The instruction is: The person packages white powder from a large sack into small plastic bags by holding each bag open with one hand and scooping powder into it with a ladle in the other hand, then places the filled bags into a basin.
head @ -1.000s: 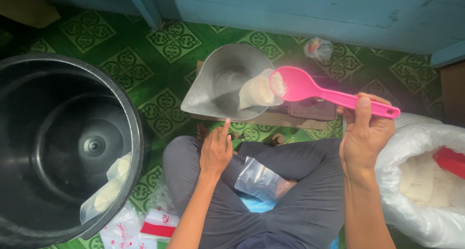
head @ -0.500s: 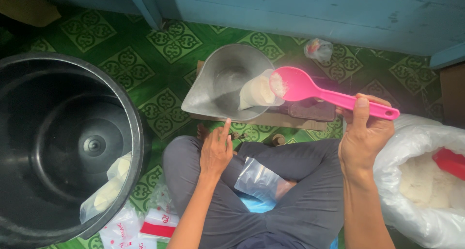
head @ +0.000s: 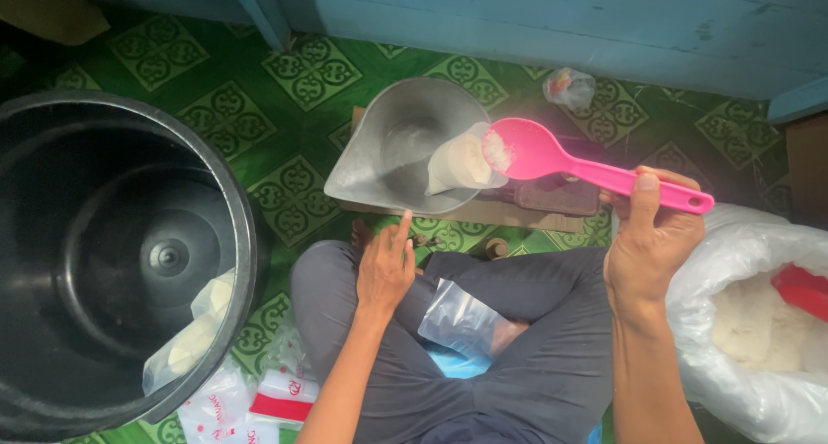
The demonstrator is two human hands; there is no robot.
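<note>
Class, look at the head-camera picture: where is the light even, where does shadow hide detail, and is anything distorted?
Head view: soft, even daylight on the pink scoop and right hand; the black bin interior is dark, detail lost; the metal scale pan shows dull glare; wide-angle lens curves the bin's rim.

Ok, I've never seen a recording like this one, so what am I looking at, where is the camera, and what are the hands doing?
There is no machine: a person sits cross-legged on a green patterned floor, and the one camera is worn on their head, looking down.

The right hand grips a pink plastic scoop holding a little white grain, its bowl poised over a small clear bag of the same grain. That bag sits in a metal scale pan.

The left hand holds nothing; its forefinger points up toward the pan's near rim.

Around them: a large black bucket with filled bags inside, a white sack of grain, and an empty clear bag on the lap.
</note>
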